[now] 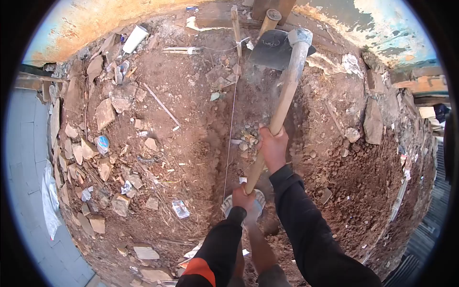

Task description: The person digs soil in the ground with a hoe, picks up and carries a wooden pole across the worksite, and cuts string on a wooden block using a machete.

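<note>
My right hand (273,148) is wrapped round the middle of a hoe's wooden handle (283,106). Lower down, my left hand (243,198) grips the handle near its end, above a light-coloured shoe (258,199). The hoe's dark, wide blade (268,50) is at the far end, by the foot of the wall; its contact with the soil is hard to judge. Beneath the hoe runs a shallow trench of loose soil, with small stones (247,139) in it. A thin string (231,124) stretches along the trench's left side up to a wooden stake (236,26).
Broken stones (105,115) and litter lie scattered on the left, with a white cup (135,39) farther back. Loose dark soil (370,179) is heaped at right. A peeling painted wall (95,24) closes off the far side. Grey paving (31,138) borders the left.
</note>
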### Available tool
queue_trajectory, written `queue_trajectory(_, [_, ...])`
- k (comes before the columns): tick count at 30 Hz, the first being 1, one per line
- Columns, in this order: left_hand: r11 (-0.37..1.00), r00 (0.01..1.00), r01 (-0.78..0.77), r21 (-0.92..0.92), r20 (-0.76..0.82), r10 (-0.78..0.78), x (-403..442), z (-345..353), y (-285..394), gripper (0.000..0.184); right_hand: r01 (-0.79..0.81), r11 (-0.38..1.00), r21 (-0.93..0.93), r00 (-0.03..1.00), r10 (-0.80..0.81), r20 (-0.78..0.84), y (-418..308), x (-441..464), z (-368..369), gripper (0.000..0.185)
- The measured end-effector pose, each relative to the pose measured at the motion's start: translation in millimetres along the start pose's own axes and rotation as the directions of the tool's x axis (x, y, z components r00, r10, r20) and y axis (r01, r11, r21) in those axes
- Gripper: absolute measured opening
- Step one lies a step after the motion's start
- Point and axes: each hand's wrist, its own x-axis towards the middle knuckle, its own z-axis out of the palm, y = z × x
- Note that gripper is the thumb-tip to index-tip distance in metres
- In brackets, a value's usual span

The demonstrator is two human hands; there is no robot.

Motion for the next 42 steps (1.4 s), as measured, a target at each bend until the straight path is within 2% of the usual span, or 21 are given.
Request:
queue_trajectory(4, [0.996, 0.998, 0.037, -0.078, -0.043, -0.040, -49.3, 7.2, 18.0, 0.016, -0.007, 0.998, -0.058, 1.000, 0.007, 0.011, -30.0, -59.2, -24.1, 0.020])
queue_trajectory(7, [0.997, 1.000, -0.012, -0.074, -0.013, 0.012, -34.4, 10.6, 36.8, 0.014, 0.103, 0.991, -0.081, 0.993, -0.108, -0.053, -63.2, -85.9, -26.7, 0.019])
queue_trajectory(9, [0.985, 0.989, -0.148, -0.090, -0.032, 0.146, -1.7, 15.0, 49.4, 0.015, 0.250, 0.965, -0.084, 0.965, -0.255, -0.059, -81.7, -85.7, -22.8, 0.019])
queue_trajectory(10, [0.985, 0.989, -0.149, -0.090, -0.028, 0.147, 18.9, 19.1, 47.7, 0.015, 0.283, 0.954, -0.103, 0.954, -0.291, -0.070, -83.3, -79.3, -18.1, 0.020])
queue_trajectory(12, [0.946, 0.950, -0.305, -0.114, -0.114, 0.292, 51.5, 24.3, 28.2, 0.015, 0.297, 0.953, -0.058, 0.952, -0.300, -0.063, -50.7, -47.3, -6.4, 0.020])
queue_trajectory(13, [0.949, 0.952, -0.296, -0.113, -0.111, 0.284, 53.9, 26.3, 8.6, 0.015, 0.307, 0.952, -0.015, 0.950, -0.307, -0.054, -25.4, -29.4, -2.9, 0.020])
queue_trajectory(15, [0.982, 0.999, 0.006, -0.191, 0.037, 0.001, 55.7, 31.0, -29.7, 0.015, 0.224, 0.965, -0.135, 0.975, -0.224, 0.013, 42.0, 21.1, 6.4, 0.020])
queue_trajectory(16, [0.982, 0.999, 0.023, -0.189, 0.039, -0.016, 42.1, 37.7, -44.0, 0.015, 0.209, 0.968, -0.141, 0.978, -0.209, 0.015, 61.8, 17.0, 2.8, 0.020])
queue_trajectory(18, [0.900, 0.953, 0.301, -0.315, 0.146, -0.267, 5.4, 45.7, -56.5, 0.013, 0.079, 0.973, -0.215, 0.997, -0.077, 0.016, 76.1, 3.5, 2.0, 0.020])
queue_trajectory(20, [0.969, 0.990, 0.140, -0.205, 0.018, -0.139, -46.5, 57.9, -84.1, 0.016, -0.047, 0.973, -0.226, 0.999, 0.042, -0.027, 82.7, -31.0, -22.3, 0.019])
queue_trajectory(22, [0.973, 0.993, 0.103, -0.204, -0.032, -0.112, -85.0, 56.2, -91.8, 0.017, 0.042, 0.969, -0.242, 0.997, -0.058, -0.058, 99.9, -62.9, -50.8, 0.019])
queue_trajectory(25, [0.996, 0.998, 0.048, -0.072, -0.035, -0.051, -62.1, 47.8, -73.4, 0.017, 0.116, 0.976, -0.187, 0.989, -0.130, -0.068, 43.3, -91.4, -45.9, 0.018])
queue_trajectory(26, [0.999, 0.999, -0.039, 0.003, -0.032, 0.039, -34.0, 36.8, -44.5, 0.019, 0.109, 0.976, -0.189, 0.990, -0.125, -0.071, 23.7, -94.5, -41.2, 0.018])
queue_trajectory(28, [0.961, 0.956, -0.269, -0.068, -0.139, 0.258, 21.2, 38.7, -26.6, 0.018, 0.257, 0.961, -0.105, 0.964, -0.263, -0.047, -5.0, -76.6, -23.7, 0.018])
queue_trajectory(31, [0.970, 0.980, -0.190, -0.151, -0.080, 0.180, 73.0, 42.0, -26.6, 0.016, 0.326, 0.944, -0.054, 0.945, -0.327, -0.017, 23.9, -19.4, -2.9, 0.021])
queue_trajectory(33, [0.970, 0.984, -0.172, -0.174, -0.074, 0.161, 53.5, 66.3, -70.6, 0.013, 0.177, 0.951, -0.254, 0.983, -0.182, 0.002, 96.8, 28.8, -5.7, 0.021])
queue_trajectory(35, [0.951, 0.986, 0.164, -0.262, 0.011, -0.167, 21.3, 65.6, -81.9, 0.011, 0.130, 0.957, -0.259, 0.990, -0.138, -0.014, 110.4, 21.7, -8.3, 0.021])
queue_trajectory(36, [0.956, 0.988, 0.155, -0.247, 0.040, -0.150, 7.5, 68.3, -93.1, 0.012, 0.082, 0.960, -0.269, 0.996, -0.089, -0.014, 108.8, 12.4, -9.5, 0.021])
queue_trajectory(38, [0.974, 0.990, 0.119, -0.191, -0.056, -0.132, -32.8, 65.1, -84.3, 0.014, -0.007, 0.975, -0.221, 0.999, -0.001, -0.035, 89.4, -21.0, -24.0, 0.020])
queue_trajectory(41, [1.000, 0.988, -0.006, -0.007, -0.152, 0.005, -58.1, 66.0, -82.6, 0.017, 0.040, 0.983, -0.181, 0.997, -0.051, -0.053, 64.6, -62.7, -43.6, 0.019])
queue_trajectory(42, [0.998, 0.996, 0.032, -0.062, -0.080, -0.037, -45.7, 59.5, -66.5, 0.016, 0.130, 0.979, -0.156, 0.988, -0.141, -0.061, 51.4, -70.7, -44.4, 0.019])
